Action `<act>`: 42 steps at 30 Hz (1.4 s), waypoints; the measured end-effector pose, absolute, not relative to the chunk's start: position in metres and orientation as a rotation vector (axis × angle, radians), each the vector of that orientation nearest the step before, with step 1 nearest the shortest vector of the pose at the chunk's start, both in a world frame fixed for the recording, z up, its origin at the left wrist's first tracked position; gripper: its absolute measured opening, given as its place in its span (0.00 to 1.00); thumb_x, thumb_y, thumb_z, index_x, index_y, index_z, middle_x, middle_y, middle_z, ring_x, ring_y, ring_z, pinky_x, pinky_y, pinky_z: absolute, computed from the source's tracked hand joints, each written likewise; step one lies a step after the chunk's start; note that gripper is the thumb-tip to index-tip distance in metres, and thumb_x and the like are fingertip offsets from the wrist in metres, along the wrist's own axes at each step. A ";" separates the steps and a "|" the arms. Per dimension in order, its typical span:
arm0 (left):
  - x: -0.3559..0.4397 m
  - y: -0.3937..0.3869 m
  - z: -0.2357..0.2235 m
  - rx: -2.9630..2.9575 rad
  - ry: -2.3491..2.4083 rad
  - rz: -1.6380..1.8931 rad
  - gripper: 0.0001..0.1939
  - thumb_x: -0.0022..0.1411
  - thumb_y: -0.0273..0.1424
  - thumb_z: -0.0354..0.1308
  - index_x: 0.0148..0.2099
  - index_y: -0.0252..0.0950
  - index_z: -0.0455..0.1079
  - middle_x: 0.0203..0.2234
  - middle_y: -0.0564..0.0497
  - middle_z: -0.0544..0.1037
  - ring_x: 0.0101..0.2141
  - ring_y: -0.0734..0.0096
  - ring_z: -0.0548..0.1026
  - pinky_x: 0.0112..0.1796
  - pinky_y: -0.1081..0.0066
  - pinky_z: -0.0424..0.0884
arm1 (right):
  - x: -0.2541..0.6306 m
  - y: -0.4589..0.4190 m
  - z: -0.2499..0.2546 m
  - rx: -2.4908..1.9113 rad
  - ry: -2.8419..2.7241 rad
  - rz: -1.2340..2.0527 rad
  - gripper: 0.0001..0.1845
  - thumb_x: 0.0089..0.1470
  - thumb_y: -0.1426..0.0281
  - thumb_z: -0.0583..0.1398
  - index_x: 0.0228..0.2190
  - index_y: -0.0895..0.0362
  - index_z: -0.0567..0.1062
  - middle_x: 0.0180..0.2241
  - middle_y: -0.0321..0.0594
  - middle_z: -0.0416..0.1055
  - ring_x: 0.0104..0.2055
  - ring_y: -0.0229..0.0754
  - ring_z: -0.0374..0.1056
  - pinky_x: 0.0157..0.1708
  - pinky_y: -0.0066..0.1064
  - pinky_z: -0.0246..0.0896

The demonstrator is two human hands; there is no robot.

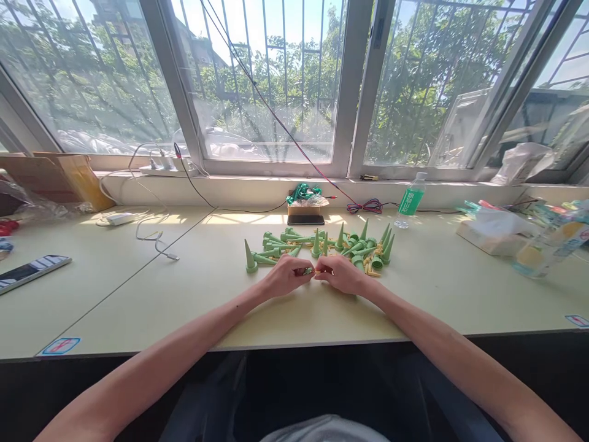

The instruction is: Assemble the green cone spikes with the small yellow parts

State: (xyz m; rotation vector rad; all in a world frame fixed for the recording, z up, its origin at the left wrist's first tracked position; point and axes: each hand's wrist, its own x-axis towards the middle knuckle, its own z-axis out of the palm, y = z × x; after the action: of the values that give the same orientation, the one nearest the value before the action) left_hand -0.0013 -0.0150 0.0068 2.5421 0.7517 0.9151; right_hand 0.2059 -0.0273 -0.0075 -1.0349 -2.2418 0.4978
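My left hand [288, 276] is closed around a green plastic spike [307, 271], mostly hidden by the fingers. Its tip meets my right hand [339, 274], whose fingers pinch a small yellow piece [317, 272] against the green part. Just beyond both hands spreads a pile of green cone-shaped spikes [363, 244], some standing point up, others on their sides. Small yellow pieces [372, 274] lie scattered among them. One spike [249, 258] stands upright at the pile's left end.
Behind the pile are a dark phone [306, 220] and a small box with green stuff [304, 199]. A bottle [408, 201] stands at back right, near a tissue box [490, 232]. White cables [159, 239] and another phone [34, 272] lie left.
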 end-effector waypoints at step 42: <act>0.000 -0.011 0.004 2.483 0.821 0.934 0.13 0.61 0.35 0.58 0.27 0.33 0.73 0.15 0.60 0.53 0.20 0.79 0.50 0.22 0.76 0.50 | 0.206 -0.032 -0.003 -1.077 -2.285 0.499 0.09 0.61 0.70 0.57 0.29 0.58 0.72 0.19 0.32 0.67 0.23 0.35 0.60 0.28 0.26 0.53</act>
State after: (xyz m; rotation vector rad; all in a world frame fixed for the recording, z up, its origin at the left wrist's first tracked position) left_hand 0.0005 -0.0115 0.0038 2.4831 0.8205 0.9344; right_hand 0.2061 -0.0319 -0.0034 -1.0765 -2.2850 0.4994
